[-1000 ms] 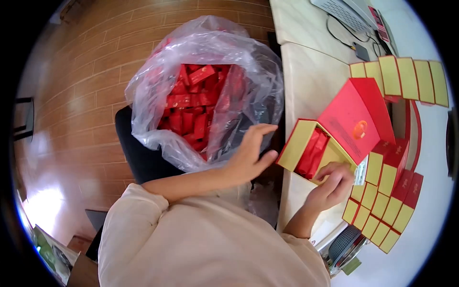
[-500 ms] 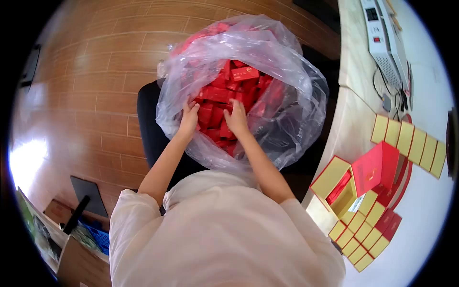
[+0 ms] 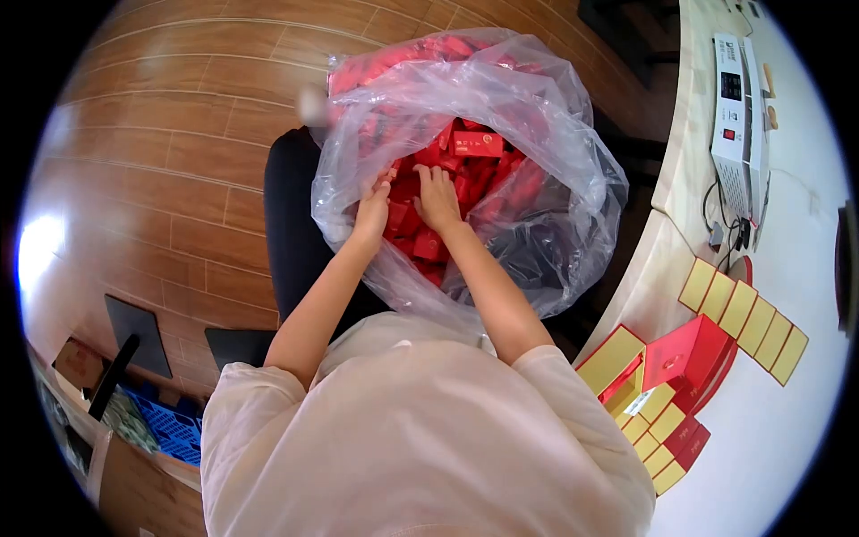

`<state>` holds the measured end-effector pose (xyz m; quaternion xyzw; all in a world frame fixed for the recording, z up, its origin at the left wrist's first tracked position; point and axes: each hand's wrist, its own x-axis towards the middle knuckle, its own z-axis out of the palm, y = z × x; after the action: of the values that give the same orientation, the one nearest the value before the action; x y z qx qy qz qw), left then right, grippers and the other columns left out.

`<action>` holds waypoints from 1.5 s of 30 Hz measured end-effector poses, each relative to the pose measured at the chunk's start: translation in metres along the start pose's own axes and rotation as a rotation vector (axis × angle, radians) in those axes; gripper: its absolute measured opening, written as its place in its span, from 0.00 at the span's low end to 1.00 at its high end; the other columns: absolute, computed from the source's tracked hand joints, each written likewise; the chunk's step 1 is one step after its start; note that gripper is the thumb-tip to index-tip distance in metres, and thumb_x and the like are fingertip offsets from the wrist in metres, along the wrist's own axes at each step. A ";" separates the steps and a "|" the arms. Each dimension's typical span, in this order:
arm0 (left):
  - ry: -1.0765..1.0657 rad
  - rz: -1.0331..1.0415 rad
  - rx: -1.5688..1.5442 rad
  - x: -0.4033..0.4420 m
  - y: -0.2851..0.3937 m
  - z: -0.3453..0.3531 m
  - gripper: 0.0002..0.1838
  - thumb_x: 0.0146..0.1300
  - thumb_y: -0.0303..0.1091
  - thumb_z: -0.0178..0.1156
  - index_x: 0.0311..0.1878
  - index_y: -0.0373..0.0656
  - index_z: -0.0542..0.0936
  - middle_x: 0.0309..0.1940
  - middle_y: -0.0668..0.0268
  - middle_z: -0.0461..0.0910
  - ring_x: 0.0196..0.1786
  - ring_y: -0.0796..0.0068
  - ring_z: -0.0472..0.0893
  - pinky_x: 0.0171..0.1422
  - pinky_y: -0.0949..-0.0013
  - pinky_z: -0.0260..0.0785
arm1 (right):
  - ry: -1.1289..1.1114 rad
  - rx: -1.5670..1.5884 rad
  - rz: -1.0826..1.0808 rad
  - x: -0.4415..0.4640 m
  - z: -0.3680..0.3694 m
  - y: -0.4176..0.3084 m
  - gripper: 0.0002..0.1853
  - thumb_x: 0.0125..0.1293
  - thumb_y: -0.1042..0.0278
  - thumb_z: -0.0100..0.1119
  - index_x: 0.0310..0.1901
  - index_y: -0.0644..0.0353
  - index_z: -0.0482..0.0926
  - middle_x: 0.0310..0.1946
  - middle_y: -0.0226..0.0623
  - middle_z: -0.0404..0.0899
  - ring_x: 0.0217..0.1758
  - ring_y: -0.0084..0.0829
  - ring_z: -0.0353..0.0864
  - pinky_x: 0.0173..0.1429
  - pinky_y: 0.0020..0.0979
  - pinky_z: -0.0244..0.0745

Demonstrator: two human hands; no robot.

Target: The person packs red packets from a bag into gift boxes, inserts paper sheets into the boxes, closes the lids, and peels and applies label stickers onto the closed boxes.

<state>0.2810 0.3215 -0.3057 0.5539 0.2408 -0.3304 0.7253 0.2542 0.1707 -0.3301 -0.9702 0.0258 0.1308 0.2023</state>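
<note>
A large clear plastic bag stands open in front of me, filled with small red boxes that bear gold print. Both of my hands reach inside it. My left hand is at the bag's left side, fingers partly spread against the boxes there. To its right, my right hand lies over the pile with its fingers stretched out and touching the boxes. Neither hand visibly lifts a box. The lower boxes are hidden beneath the upper ones and the bag's folds.
On the table at right are a row of gold-sided boxes, an opened red gift box, stacked gold-and-red boxes and a white machine with cables. A blue crate and cardboard box lie lower left.
My view has shifted, moving the bag slightly right in the picture. My right hand has moved farther up over the boxes; my left hand has shifted along the bag's left side.
</note>
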 end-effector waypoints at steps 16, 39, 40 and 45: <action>0.014 0.043 0.012 0.009 -0.012 0.000 0.20 0.72 0.36 0.46 0.66 0.51 0.67 0.64 0.67 0.69 0.66 0.73 0.66 0.68 0.64 0.52 | -0.168 -0.049 0.104 -0.034 0.020 0.008 0.26 0.50 0.67 0.69 0.54 0.53 0.74 0.51 0.44 0.73 0.57 0.44 0.71 0.58 0.45 0.69; -0.256 -0.195 -0.016 -0.009 0.013 0.004 0.46 0.61 0.36 0.67 0.75 0.56 0.47 0.56 0.65 0.68 0.55 0.73 0.71 0.57 0.70 0.66 | 0.487 0.504 0.052 -0.056 -0.041 -0.031 0.13 0.60 0.84 0.50 0.47 0.64 0.74 0.44 0.49 0.75 0.47 0.46 0.78 0.50 0.37 0.74; -0.256 -0.148 0.022 -0.010 0.014 0.005 0.45 0.60 0.35 0.67 0.74 0.56 0.48 0.54 0.66 0.69 0.52 0.75 0.71 0.55 0.71 0.66 | 0.352 0.550 0.256 -0.054 -0.029 -0.017 0.13 0.61 0.79 0.55 0.49 0.64 0.74 0.43 0.51 0.77 0.47 0.48 0.79 0.51 0.38 0.74; -0.187 -0.015 0.048 -0.001 0.002 0.007 0.43 0.60 0.34 0.67 0.74 0.55 0.52 0.50 0.68 0.70 0.43 0.79 0.73 0.47 0.75 0.67 | -0.363 0.279 0.863 -0.076 0.031 0.038 0.35 0.51 0.51 0.72 0.55 0.67 0.73 0.51 0.55 0.79 0.55 0.50 0.79 0.59 0.41 0.73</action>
<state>0.2816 0.3156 -0.3017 0.5360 0.1681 -0.3916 0.7287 0.1698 0.1484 -0.3524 -0.7963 0.4070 0.3652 0.2587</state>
